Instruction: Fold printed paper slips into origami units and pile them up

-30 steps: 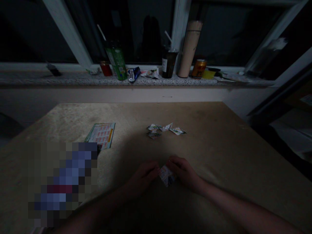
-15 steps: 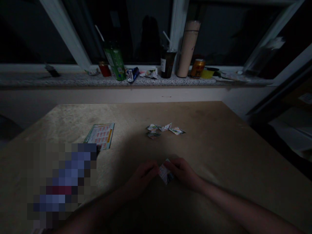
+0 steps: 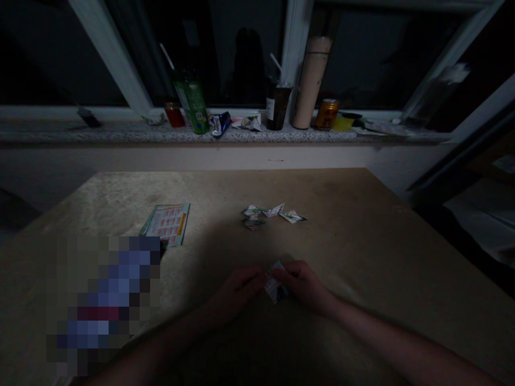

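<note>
Folding a printed paper (image 3: 274, 291) between two hands

Judging by the tabletop (image 3: 341, 230), the work is partway through: several folded pieces (image 3: 294, 216) lie near one another farther out, looking finished, while the paper in hand seems only partly folded, with creasing left to do. A stack of printed sheets (image 3: 167, 222) rests off to the left, perhaps for more of the same.

The paper sits low in the middle, between the hands and nearer the person than the pieces. It is small and roughly diamond-shaped, one corner pointing back toward the person, pale with fine print and a dark patch on its lower right.

The right hand (image 3: 301, 280) is closed on it, thumb across the top. The left hand (image 3: 243, 284) has its fingers curled together at the left corner; whether they pinch it is too dim to tell.
</note>
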`<state>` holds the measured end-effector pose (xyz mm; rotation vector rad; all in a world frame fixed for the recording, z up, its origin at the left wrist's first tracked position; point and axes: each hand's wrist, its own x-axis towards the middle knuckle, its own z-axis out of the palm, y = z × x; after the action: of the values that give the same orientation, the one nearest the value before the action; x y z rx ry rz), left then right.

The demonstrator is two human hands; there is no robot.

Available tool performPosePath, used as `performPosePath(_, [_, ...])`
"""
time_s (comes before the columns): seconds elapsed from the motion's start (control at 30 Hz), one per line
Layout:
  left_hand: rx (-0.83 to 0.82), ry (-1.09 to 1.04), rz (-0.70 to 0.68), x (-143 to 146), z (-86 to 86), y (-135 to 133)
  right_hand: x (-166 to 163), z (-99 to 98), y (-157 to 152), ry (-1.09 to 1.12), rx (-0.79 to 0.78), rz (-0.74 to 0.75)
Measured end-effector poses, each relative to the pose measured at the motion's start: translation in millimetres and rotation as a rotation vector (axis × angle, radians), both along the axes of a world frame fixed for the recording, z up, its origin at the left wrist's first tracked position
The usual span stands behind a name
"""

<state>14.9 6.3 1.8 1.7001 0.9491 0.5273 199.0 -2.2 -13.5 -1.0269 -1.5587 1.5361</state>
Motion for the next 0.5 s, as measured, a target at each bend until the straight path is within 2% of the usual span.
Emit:
performPosePath(0.33, [0.067, 0.008, 0.049, -0.6, -2.3, -4.4, 0.5, 1.0, -4.4, -0.009, 0.007, 0.094])
performPosePath(0.5, [0.089, 0.050, 0.056, 0.6, -3.4, -2.6, -0.2, -1.5, -2.1, -0.022, 0.009, 0.063])
